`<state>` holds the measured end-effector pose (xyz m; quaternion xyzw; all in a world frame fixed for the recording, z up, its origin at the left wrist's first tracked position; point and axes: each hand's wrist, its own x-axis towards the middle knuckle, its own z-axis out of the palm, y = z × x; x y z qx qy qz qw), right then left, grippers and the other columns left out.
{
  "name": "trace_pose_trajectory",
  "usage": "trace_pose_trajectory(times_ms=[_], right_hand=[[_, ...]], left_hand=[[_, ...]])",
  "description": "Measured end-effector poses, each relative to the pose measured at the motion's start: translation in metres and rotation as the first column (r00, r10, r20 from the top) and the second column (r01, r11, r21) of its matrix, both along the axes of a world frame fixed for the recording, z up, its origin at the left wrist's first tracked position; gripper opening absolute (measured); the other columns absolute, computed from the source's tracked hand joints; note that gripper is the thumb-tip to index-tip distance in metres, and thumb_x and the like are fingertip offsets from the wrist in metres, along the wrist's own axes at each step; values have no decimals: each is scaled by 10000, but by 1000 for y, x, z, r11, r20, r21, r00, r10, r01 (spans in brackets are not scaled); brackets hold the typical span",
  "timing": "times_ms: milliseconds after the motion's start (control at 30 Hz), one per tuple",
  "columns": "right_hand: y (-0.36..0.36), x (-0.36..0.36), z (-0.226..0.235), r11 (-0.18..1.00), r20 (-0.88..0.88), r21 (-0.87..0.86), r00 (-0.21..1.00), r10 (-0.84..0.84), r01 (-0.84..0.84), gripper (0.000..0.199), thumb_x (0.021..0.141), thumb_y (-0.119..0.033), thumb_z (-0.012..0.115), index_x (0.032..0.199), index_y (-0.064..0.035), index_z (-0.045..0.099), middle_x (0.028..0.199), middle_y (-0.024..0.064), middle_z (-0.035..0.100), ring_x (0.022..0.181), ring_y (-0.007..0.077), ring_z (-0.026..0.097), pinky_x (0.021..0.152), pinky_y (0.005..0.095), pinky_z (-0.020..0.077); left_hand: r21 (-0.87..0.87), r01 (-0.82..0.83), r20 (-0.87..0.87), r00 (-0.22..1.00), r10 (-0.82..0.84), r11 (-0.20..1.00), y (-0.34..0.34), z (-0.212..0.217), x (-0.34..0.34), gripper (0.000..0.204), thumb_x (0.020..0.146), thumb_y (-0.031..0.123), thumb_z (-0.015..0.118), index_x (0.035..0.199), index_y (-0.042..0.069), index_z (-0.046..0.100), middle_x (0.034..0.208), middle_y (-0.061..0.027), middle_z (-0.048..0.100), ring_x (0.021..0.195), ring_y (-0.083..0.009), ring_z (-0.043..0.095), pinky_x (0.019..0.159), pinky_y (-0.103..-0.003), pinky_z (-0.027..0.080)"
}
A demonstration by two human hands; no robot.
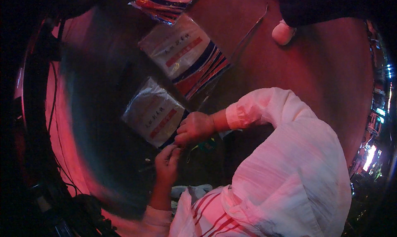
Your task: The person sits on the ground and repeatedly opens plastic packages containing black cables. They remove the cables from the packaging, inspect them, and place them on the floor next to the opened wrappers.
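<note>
My left hand [167, 161] comes up from the lower edge, its thumb and fingers pinched together. Close against it is my right hand [195, 128], reaching in from the right in a white sleeve, its fingers curled closed. Their fingertips meet beside the lower right edge of a clear plastic packet [149, 113] with a red label band and a blue border. What lies between the fingers is too small and dark to tell. My right hand covers part of that packet's edge. A thin pale loop [189, 155] hangs just below the fingers.
Farther off lie a second, larger packet [182, 50] and a third packet [169, 1] at the top edge. A thin cord or rod [250, 32] runs up beside them. A pale rounded shape [283, 33] below dark cloth shows at upper right. Dark cables [53, 96] hang at left.
</note>
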<state>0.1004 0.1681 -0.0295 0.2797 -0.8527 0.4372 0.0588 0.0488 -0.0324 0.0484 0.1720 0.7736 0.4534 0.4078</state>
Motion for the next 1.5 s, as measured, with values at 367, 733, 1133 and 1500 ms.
trace_pose_trajectory(times_ms=[367,733,1133,1500], right_hand=[[-1,-12,13,966,114,-65,964,-240,249,180,719,-251,645,841,-135,581,754,61,612,640,269,615,491,355,469],[1,-26,-35,938,51,247,963,-264,244,264,766,-250,596,1027,-205,596,850,69,639,689,264,637,518,368,485],[-2,-29,-42,851,148,293,858,-491,436,217,743,-230,592,946,-158,567,681,79,597,598,285,611,486,410,450],[13,-26,-67,909,71,338,957,-282,243,261,771,-230,594,1031,-249,594,753,35,606,674,245,609,547,382,475]], left_hand=[[31,-419,75,906,416,907,30,-10,8,193,900,190,544,929,5,592,838,-44,588,786,-128,546,734,-247,421],[-516,79,-499,782,-374,853,27,-24,-35,226,813,169,559,1025,126,621,983,-98,627,912,-303,591,740,-407,470],[-584,-317,-525,850,-49,747,68,-67,-22,268,818,249,549,1046,148,649,997,-111,646,894,-308,619,746,-417,485],[-536,-4,-431,861,-270,845,39,-84,-35,231,831,265,549,978,136,673,919,-133,650,859,-319,616,745,-443,471]])
